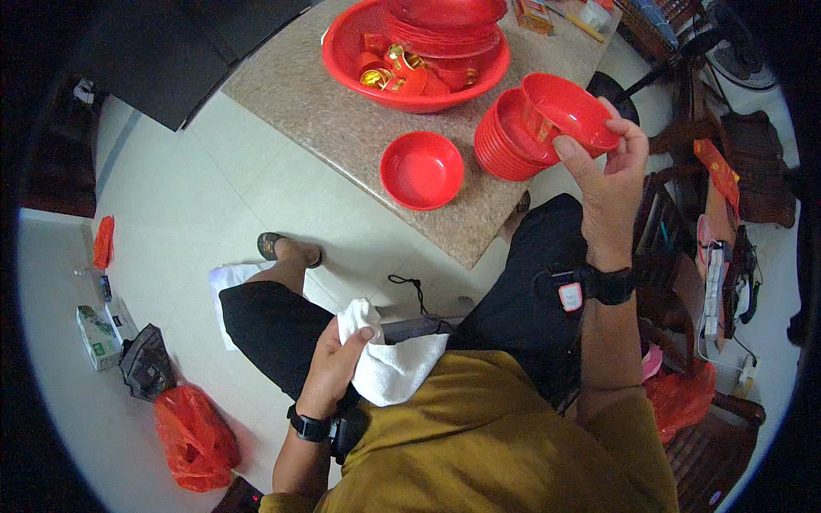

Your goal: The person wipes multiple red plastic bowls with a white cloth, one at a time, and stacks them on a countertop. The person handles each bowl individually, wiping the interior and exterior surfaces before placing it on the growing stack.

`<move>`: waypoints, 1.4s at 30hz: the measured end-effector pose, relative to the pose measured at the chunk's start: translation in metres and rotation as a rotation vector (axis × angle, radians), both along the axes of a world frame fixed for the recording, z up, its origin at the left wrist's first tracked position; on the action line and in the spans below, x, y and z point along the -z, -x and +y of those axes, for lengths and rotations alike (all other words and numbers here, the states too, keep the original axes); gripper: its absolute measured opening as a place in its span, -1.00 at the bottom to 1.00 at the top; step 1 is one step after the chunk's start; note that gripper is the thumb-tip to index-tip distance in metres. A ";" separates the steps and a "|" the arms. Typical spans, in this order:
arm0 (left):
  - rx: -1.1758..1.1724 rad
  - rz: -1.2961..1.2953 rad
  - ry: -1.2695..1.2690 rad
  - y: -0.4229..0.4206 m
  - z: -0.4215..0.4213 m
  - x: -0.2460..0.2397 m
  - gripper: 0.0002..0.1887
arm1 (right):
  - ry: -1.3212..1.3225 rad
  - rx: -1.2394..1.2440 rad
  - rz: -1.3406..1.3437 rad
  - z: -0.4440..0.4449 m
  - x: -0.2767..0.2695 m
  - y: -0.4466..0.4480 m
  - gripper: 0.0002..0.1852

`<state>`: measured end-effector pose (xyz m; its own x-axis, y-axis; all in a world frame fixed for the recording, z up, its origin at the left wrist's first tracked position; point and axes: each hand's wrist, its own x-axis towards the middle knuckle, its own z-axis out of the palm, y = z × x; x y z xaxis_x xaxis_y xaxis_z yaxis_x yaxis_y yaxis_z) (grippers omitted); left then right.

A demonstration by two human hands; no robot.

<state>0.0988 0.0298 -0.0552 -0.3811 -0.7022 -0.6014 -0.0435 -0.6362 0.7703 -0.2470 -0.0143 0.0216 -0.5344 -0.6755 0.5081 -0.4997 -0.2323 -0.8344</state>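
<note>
My right hand (606, 154) grips the rim of a red bowl (567, 109), thumb on the near side and fingers on the far side. The bowl is tilted and sits over the top of a stack of red bowls (507, 144); whether it touches the stack I cannot tell. In my left hand (337, 359) a bunched white cloth (401, 369) hangs down over my lap. A single red bowl (421, 170) stands upright by the table's edge, left of the stack, its inside bare.
On the stone-topped table (282, 96) a red plastic basket (417, 101) holds red and gold cups (401, 64) and stacked red dishes (442, 42). Wooden chairs (718, 442) line the right side. A red plastic bag (195, 442) lies on the floor at left, beside a black bag (147, 362).
</note>
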 end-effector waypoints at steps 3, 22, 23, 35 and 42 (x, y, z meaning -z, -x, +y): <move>-0.034 0.009 -0.032 -0.003 0.003 0.008 -0.73 | -0.047 0.046 -0.003 -0.006 0.018 0.002 -0.48; -0.040 0.071 -0.050 -0.007 0.000 0.031 -0.74 | -0.187 0.254 0.467 0.005 0.025 -0.034 -0.57; -0.041 0.048 -0.051 -0.007 -0.001 0.031 -0.73 | -0.161 0.200 0.481 0.009 0.022 -0.045 -0.57; -0.054 0.133 -0.032 -0.007 0.001 0.035 -0.70 | -0.440 -0.275 0.955 -0.017 0.067 -0.106 -0.77; -0.104 0.172 -0.095 -0.011 0.001 0.041 -0.69 | -0.461 -0.336 0.938 -0.020 0.067 -0.099 -0.91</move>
